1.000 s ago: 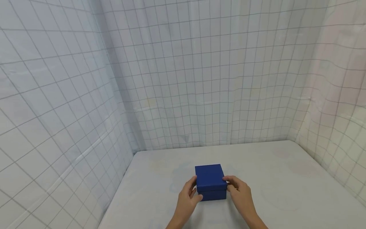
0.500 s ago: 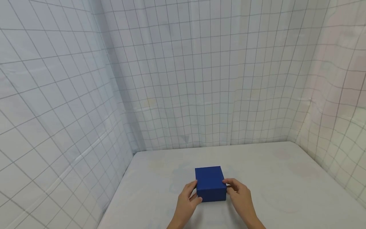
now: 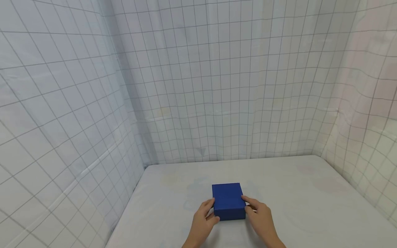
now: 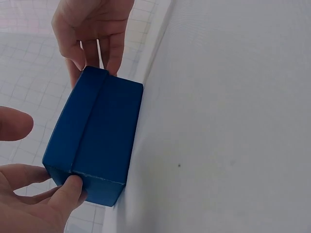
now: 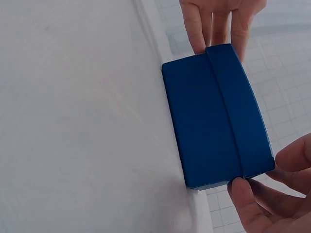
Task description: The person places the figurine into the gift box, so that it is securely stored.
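A blue square box (image 3: 228, 214) stands on the white tabletop with its matching lid (image 3: 227, 196) on top. In both wrist views the rim of the lid (image 4: 77, 119) makes a raised band around the body (image 5: 197, 116). My left hand (image 3: 202, 223) grips the left side, its thumb at the near corner around the seam between lid and body. On the opposite side my right hand (image 3: 262, 217) pinches the box, with one finger along the lid's edge and the thumb by the seam. The inside is hidden under the lid.
White cloth (image 3: 167, 193) covers the table. Sheets with a grey grid hang as walls at the back (image 3: 198, 86), the left (image 3: 62, 103) and the right (image 3: 366, 103).
The lid has sunk lower over the body, so less of the body's front shows. Both hands have come down slightly with it and stay on the sides.
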{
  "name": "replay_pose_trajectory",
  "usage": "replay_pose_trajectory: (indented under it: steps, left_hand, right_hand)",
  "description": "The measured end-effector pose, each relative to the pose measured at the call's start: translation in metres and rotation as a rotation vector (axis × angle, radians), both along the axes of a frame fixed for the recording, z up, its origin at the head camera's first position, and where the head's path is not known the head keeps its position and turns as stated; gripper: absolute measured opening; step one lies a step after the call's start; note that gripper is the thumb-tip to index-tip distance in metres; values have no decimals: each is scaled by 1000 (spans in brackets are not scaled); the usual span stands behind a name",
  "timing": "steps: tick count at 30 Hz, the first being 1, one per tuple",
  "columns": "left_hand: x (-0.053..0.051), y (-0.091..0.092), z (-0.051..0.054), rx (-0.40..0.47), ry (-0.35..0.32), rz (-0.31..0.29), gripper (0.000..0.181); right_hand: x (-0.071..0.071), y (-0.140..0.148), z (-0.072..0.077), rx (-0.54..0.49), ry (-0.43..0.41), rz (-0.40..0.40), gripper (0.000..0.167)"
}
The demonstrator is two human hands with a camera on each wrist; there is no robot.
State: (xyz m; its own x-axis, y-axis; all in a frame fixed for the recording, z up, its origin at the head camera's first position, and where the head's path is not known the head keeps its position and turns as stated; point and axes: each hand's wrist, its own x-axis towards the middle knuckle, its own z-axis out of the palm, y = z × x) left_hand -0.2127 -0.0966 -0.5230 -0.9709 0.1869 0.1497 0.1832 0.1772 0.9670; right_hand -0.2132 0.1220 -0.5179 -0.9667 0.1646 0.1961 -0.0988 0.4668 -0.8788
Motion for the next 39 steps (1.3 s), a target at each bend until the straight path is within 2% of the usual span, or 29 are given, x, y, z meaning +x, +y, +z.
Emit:
replay_pose_trajectory:
  steps: [4,10,14,18,23,27,32,35,39]
  left_hand:
    - [1,0,-1,6,-15,-12,69]
    - [2,0,-5,-22,6,-52,72]
    - [0,1,-5,-32,-7,-44,72]
    - [0,0,-5,-23,-17,-36,72]
    - [2,-1,-5,-15,6,-33,70]
    - [3,-4,-4,-40,16,17,67]
    - [-2,-10,1,-129,75,137,63]
    - [-4,-17,4,-162,133,180,60]
    - [-5,-27,8,-246,269,211,61]
  right_hand:
    - [0,1,-3,11,30,10,39]
    - [1,2,-6,20,56,8,40]
    - [2,2,-6,17,65,3,40]
    - [2,1,-5,20,49,-4,41]
    - [3,0,-3,32,12,4,44]
    - [3,3,0,42,-9,8,43]
    - [0,7,5,61,-26,16,41]
    - [-3,10,8,98,-10,27,41]
    - [-7,17,13,164,63,31,39]
